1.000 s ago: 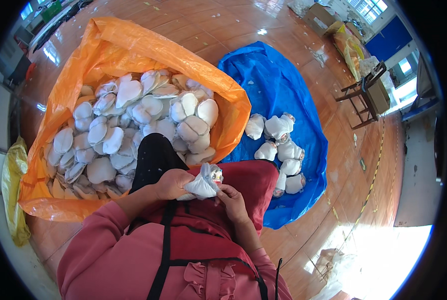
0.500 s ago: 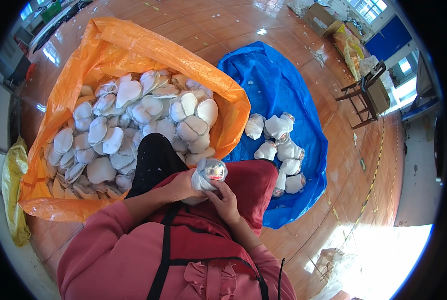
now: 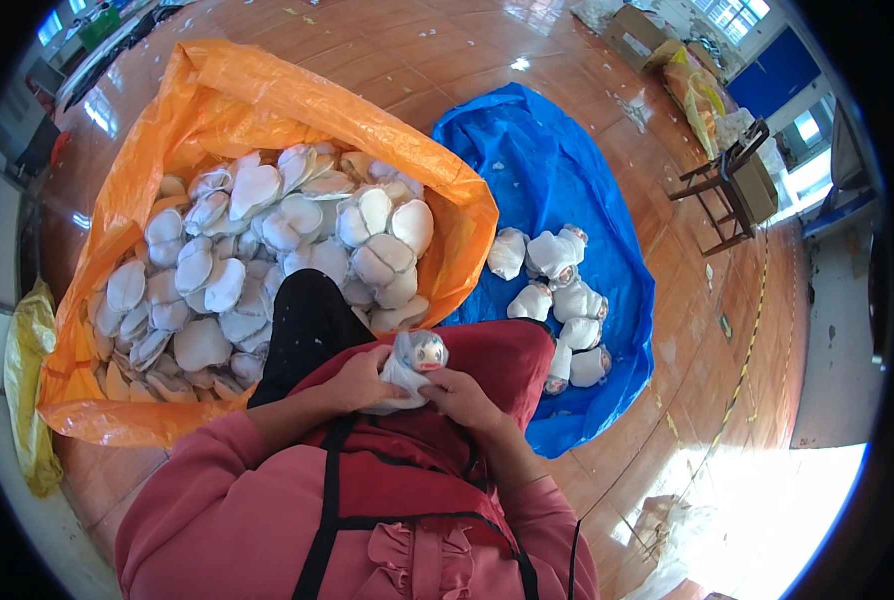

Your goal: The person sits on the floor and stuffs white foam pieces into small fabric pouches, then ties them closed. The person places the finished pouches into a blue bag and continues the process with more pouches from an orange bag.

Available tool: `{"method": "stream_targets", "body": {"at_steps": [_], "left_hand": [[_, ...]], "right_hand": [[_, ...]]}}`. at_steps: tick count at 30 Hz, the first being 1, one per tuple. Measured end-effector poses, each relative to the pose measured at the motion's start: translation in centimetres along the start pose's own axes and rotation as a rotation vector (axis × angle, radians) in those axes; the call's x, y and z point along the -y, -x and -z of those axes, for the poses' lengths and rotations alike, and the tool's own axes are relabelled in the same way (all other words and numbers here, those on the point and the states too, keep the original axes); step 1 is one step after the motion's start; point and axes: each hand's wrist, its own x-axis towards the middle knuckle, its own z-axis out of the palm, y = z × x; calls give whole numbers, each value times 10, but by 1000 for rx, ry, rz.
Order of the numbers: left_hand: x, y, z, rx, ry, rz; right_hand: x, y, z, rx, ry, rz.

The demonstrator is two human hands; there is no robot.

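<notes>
Over my lap, both hands hold a white-wrapped doll [image 3: 399, 376] with a round painted head at its upper end. Clear film or thin white cloth covers its body; which of these I cannot tell. My left hand [image 3: 359, 382] is closed round its left side. At its lower right, my right hand [image 3: 464, 398] pinches the wrapping between thumb and fingers. On the right, several similar white-wrapped dolls [image 3: 579, 302] lie in a heap on a blue woven sheet [image 3: 607, 215]. To the left, a large orange sack [image 3: 132, 190] holds a deep pile of white oval padded pieces [image 3: 200, 342].
My knees, under a dark red apron [image 3: 502, 365], stand between the sack and the sheet. A wooden chair [image 3: 732, 190] and cardboard box [image 3: 635, 40] are at the far right. A yellow bag [image 3: 32, 385] lies by the left wall. Scraps litter the tiled floor [image 3: 407, 60].
The doll has moved slightly left and its head has turned to show more. My right hand has shifted from its front to its lower right side, with the wrist swung outward.
</notes>
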Motion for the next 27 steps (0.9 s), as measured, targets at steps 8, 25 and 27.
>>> {"method": "stream_targets", "body": {"at_steps": [8, 25, 27], "left_hand": [[-2, 3, 5, 27, 575, -98], [-22, -4, 6, -192, 150, -57], [-2, -10, 10, -127, 357, 17]], "right_hand": [[-3, -2, -37, -678, 17, 388], [-12, -2, -43, -436, -196, 285], [-17, 2, -42, -354, -198, 301]]}}
